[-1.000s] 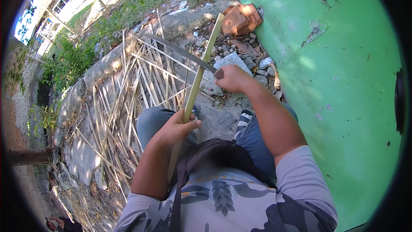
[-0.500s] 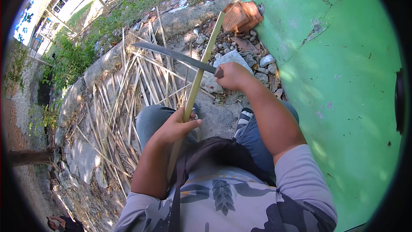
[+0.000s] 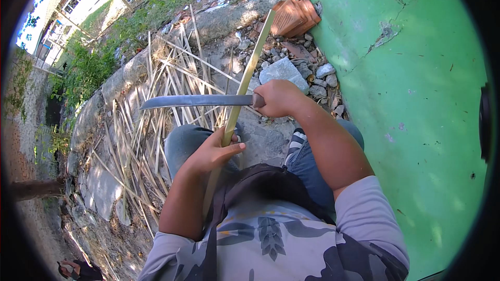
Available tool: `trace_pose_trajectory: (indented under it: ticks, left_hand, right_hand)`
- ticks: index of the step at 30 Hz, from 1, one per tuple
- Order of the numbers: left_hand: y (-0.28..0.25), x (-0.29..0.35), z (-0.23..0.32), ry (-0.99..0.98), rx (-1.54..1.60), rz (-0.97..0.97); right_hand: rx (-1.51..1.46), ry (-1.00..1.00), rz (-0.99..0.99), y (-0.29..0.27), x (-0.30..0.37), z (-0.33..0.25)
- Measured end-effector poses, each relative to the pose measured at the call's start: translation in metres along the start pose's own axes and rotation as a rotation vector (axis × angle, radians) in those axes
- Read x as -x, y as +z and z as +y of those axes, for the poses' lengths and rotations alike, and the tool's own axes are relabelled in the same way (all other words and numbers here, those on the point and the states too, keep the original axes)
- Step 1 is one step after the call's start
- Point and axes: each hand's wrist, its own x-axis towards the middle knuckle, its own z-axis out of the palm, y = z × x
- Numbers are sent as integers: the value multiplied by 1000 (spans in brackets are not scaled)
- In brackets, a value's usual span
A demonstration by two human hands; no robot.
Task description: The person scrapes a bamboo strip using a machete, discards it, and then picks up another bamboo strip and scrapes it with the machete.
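Note:
My left hand is closed around a long pale bamboo strip, which slants up and away from my lap. The strip's lower end runs down beside my left forearm. In my right hand is the dark handle of a machete. Its long blade points left and lies across the strip a little above my left hand, the crossing close to the handle. Whether the edge bites into the bamboo I cannot tell.
Many thin split strips lie heaped on the ground at left. Ahead are stones, a grey block and stacked orange roof tiles. A green wall rises at right. Another person is at the lower left edge.
My right hand has drawn the machete down the strip toward me, and its blade has swung from slanting to nearly level. My left hand and the strip have barely moved.

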Motion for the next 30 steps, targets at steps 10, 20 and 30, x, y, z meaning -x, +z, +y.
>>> trace_pose_trajectory:
  ticks: [10,20,30]
  left_hand:
    - [3,0,5,-20,-53,24]
    - [2,-3,1,-16,-22,17]
    - [2,0,2,-3,-4,17]
  right_hand:
    - [-115,107,116,6,-6,30]
    - [-72,97,132,1,-5,28]
    - [28,90,272,4,-7,28]
